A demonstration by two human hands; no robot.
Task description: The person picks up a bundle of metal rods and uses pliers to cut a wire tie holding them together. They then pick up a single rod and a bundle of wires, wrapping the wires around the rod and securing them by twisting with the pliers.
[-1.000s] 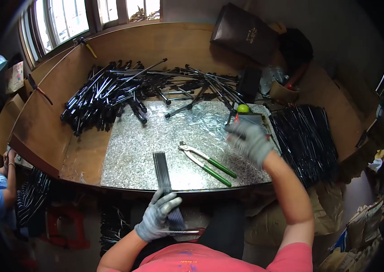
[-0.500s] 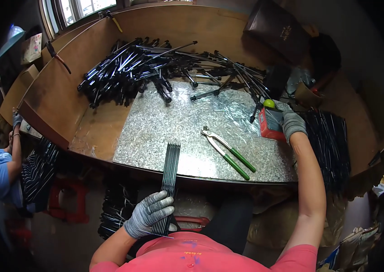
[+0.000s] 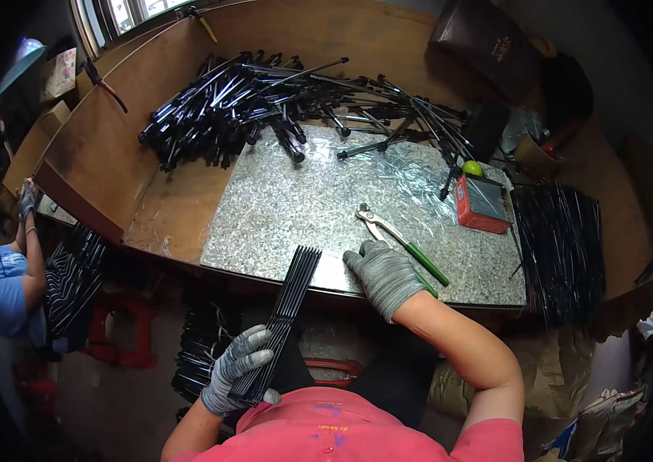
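Observation:
My left hand (image 3: 243,366), in a grey knit glove, is wrapped round a flat bundle of thin black rods (image 3: 292,292), tilted up toward the bench's front edge. My right hand (image 3: 382,279), gloved too, is over the front of the speckled stone slab (image 3: 265,208). Its fingers curl together pointing left; whatever they may hold is too small or hidden to make out. Beside it lies a pair of end-cutting pincers (image 3: 428,266) with green handles, partly covered by that hand. A small red box (image 3: 474,214) sits farther right on the slab.
Black rods with knobbed ends (image 3: 218,108) heap along the back. Clear plastic strips (image 3: 411,181) and a yellow-green ball (image 3: 473,168) lie near the red box. Thin black rods (image 3: 561,250) stack at right. A wooden wall (image 3: 83,165) borders the left; a person in blue (image 3: 6,281) works beyond.
My right hand has left the red box and come left and nearer, beside the pincers. The rod bundle in my left hand now leans more to the right.

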